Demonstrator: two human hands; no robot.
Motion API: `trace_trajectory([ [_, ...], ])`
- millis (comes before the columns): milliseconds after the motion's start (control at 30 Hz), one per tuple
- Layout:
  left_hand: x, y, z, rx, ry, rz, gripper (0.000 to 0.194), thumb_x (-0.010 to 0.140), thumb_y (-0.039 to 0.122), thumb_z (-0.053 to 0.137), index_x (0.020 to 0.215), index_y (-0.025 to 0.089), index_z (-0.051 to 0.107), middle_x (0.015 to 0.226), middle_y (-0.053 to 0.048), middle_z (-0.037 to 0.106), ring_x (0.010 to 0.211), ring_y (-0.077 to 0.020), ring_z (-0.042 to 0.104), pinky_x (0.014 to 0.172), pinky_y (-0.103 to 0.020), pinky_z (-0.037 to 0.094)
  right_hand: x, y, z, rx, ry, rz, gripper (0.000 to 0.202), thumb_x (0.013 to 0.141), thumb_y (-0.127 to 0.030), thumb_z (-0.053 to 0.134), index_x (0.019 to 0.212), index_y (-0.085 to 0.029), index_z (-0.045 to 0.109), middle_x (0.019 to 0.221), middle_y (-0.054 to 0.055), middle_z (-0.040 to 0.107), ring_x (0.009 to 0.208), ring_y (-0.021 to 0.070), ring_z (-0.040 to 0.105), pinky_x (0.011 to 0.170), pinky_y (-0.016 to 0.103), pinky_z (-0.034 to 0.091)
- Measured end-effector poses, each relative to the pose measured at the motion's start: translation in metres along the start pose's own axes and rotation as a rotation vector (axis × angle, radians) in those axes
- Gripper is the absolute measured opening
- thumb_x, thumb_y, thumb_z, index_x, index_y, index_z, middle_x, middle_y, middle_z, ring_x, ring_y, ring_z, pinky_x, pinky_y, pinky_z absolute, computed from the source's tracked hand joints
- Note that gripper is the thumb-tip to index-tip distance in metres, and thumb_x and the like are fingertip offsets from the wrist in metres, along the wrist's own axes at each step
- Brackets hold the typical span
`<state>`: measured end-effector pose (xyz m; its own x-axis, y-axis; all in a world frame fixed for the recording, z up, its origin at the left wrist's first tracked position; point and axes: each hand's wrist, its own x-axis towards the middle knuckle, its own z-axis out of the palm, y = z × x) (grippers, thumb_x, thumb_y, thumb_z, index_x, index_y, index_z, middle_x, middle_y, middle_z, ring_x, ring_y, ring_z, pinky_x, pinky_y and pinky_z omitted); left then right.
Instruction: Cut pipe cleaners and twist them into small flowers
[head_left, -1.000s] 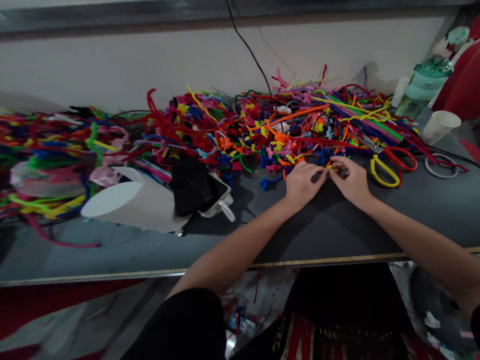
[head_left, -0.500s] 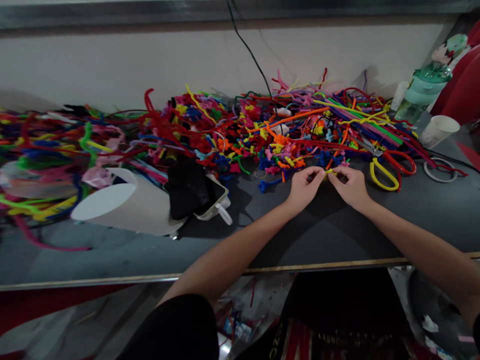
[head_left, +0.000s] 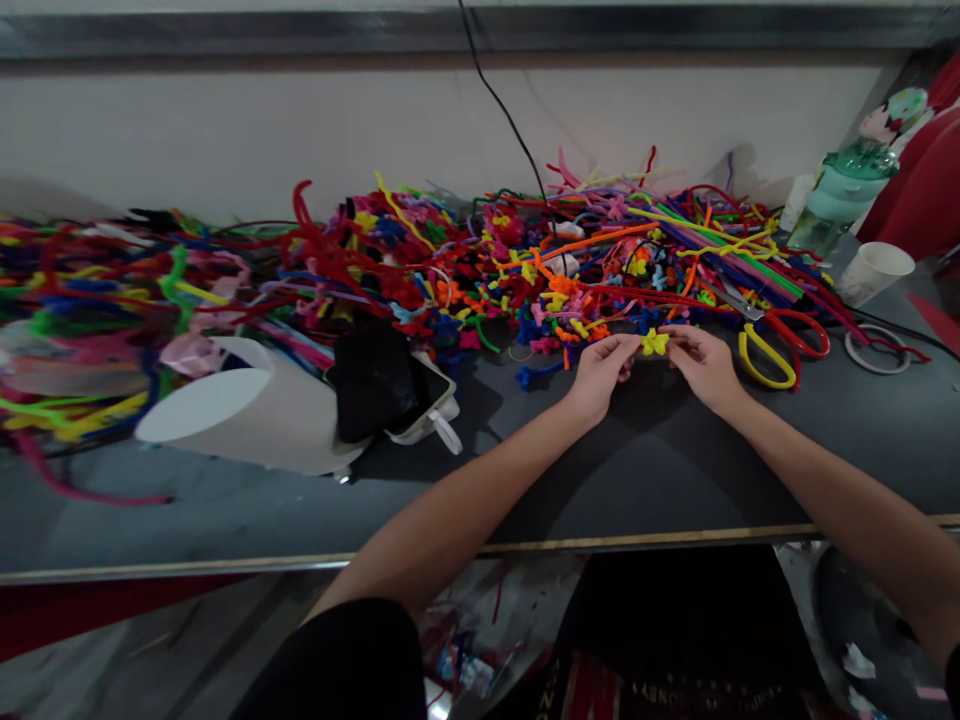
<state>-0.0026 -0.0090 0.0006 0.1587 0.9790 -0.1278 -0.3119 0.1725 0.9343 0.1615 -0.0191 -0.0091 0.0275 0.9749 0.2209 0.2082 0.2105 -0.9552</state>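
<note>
The dark tabletop ran across the full width of the work area. A pile of multicoloured fuzzy stems covered its far side from the left edge to the bottle, with many small twisted shapes along its near margin. A black cable hung down in front of the far wall and reached the pile. At left, a pale hollow cylinder lay on its side, mouth to the left; a flat black device was positioned at its right end. A green-topped bottle stood at the far right.

The left hand and the right hand were located at the near margin of the pile, which blocked the space on their far side. Scissors with red and yellow handles lay just right of the right hand, limiting clearance there. Further right were a white paper cup and, nearer, a grey ring.

The yellow flower-shaped piece was located between the two hands. The left thumb and forefinger were clamped on its left edge; the right fingertips, small and dim in view, appeared clamped on its right edge.
</note>
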Motion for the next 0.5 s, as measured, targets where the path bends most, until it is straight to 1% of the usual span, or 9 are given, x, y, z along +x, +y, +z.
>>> trace_trajectory([
  [67, 0.0010, 0.0002, -0.0005, -0.021, -0.030, -0.022, 0.032, 0.064, 0.042, 0.080, 0.070, 0.015, 0.064, 0.057, 0.004, 0.047, 0.050, -0.0049, 0.037, 0.046, -0.017, 0.025, 0.0003, 0.0003, -0.0003, -0.102, -0.019, -0.042, 0.028, 0.077, -0.036, 0.066, 0.098, -0.019, 0.072, 0.084, 0.004, 0.070, 0.071, 0.0150, 0.062, 0.061, 0.026, 0.048],
  [167, 0.0019, -0.0002, -0.0007, -0.027, -0.053, -0.036, 0.030, 0.064, 0.041, 0.080, 0.069, 0.015, 0.065, 0.056, 0.004, 0.048, 0.050, -0.0048, 0.038, 0.046, -0.017, 0.026, -0.0013, -0.0005, 0.0000, -0.191, -0.041, -0.092, 0.021, 0.078, -0.038, 0.065, 0.083, -0.019, 0.072, 0.076, 0.004, 0.069, 0.067, 0.0152, 0.061, 0.060, 0.026, 0.047],
  [200, 0.0021, -0.0007, -0.0006, -0.026, -0.047, -0.029, 0.029, 0.064, 0.040, 0.079, 0.068, 0.015, 0.065, 0.056, 0.004, 0.048, 0.050, -0.0047, 0.038, 0.047, -0.017, 0.027, -0.0021, -0.0009, 0.0001, -0.176, -0.038, -0.096, 0.022, 0.079, -0.039, 0.064, 0.082, -0.019, 0.071, 0.075, 0.004, 0.069, 0.066, 0.0150, 0.060, 0.059, 0.026, 0.047],
  [333, 0.0022, -0.0033, -0.0005, 0.008, -0.013, 0.033, 0.029, 0.065, 0.040, 0.079, 0.068, 0.015, 0.065, 0.054, 0.005, 0.048, 0.049, -0.0047, 0.039, 0.046, -0.018, 0.027, -0.0051, -0.0037, -0.0004, -0.032, -0.001, -0.077, 0.029, 0.081, -0.043, 0.064, 0.094, -0.019, 0.072, 0.080, 0.004, 0.070, 0.065, 0.0137, 0.061, 0.058, 0.026, 0.047],
  [433, 0.0010, -0.0044, -0.0003, 0.078, -0.013, 0.094, 0.030, 0.066, 0.042, 0.079, 0.067, 0.015, 0.065, 0.052, 0.004, 0.051, 0.048, -0.0049, 0.041, 0.045, -0.018, 0.028, -0.0064, -0.0075, -0.0006, -0.036, 0.032, -0.089, 0.027, 0.079, -0.044, 0.067, 0.087, -0.018, 0.073, 0.074, 0.003, 0.070, 0.060, 0.0125, 0.059, 0.056, 0.025, 0.047],
  [500, -0.0003, -0.0043, -0.0002, 0.105, -0.025, 0.117, 0.031, 0.068, 0.044, 0.077, 0.072, 0.015, 0.067, 0.051, 0.004, 0.053, 0.047, -0.0056, 0.043, 0.044, -0.018, 0.029, -0.0065, -0.0095, -0.0005, -0.066, 0.058, -0.097, 0.025, 0.080, -0.041, 0.067, 0.082, -0.018, 0.074, 0.071, 0.003, 0.070, 0.057, 0.0119, 0.059, 0.055, 0.025, 0.046],
])
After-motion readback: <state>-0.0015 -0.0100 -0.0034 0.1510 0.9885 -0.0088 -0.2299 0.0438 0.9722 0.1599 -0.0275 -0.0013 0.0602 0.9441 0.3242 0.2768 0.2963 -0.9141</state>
